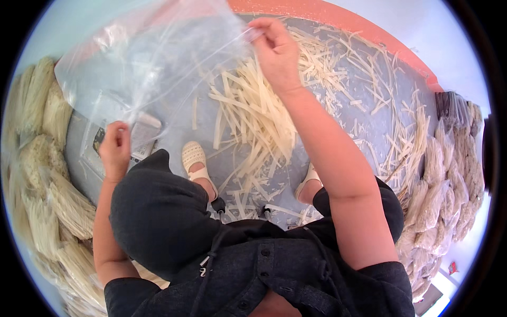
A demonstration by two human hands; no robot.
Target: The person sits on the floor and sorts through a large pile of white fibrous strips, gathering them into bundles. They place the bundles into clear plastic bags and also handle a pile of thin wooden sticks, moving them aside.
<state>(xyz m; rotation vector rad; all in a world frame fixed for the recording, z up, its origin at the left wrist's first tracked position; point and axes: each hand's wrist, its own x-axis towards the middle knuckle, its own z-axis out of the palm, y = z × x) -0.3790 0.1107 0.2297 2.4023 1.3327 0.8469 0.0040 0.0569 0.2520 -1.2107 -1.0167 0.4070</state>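
Observation:
A large clear plastic bag [158, 59] is stretched between my two hands, its far part spread towards the upper left. My left hand [117, 144] pinches its near edge, above a flat scale-like device [93, 138] on the floor. Higher up, my right hand [277, 51] grips the bag's right edge between thumb and fingers. Beneath my right forearm lies a loose heap of pale flat dried strips [253, 115], between my feet and beyond them. A pale box-like item [145, 136] is next to my left hand, partly seen through the plastic.
Stacked bundles of pale strips in clear bags [43, 178] line the left side. More filled bags [431, 198] are piled at the right. Loose strips [404, 146] lie scattered over the grey floor [174, 115]. An orange-painted band [356, 27] runs along the wall's foot.

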